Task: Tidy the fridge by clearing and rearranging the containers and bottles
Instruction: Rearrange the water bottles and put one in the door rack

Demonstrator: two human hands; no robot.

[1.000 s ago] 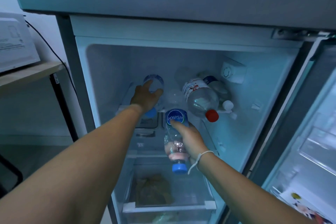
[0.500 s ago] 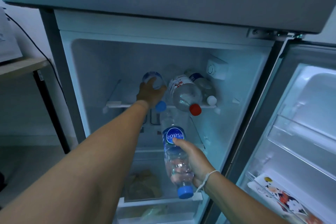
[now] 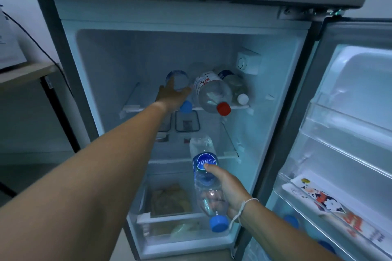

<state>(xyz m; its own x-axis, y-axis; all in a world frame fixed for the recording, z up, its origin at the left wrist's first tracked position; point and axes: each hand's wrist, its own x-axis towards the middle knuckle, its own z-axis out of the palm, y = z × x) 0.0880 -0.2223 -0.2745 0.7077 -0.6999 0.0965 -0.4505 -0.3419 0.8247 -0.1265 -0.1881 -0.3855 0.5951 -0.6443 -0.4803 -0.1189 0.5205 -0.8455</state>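
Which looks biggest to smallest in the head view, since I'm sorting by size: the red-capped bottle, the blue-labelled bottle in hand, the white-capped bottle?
1. Blue-labelled bottle, in the right hand, but nearest the camera, so unsure.
2. Red-capped bottle.
3. White-capped bottle, partly hidden.

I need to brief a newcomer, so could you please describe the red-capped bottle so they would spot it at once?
Look inside the open fridge at its top shelf, where several bottles lie on their sides. The red-capped bottle lies mid-row, cap outward over the shelf edge; its neighbours' caps are blue and white.
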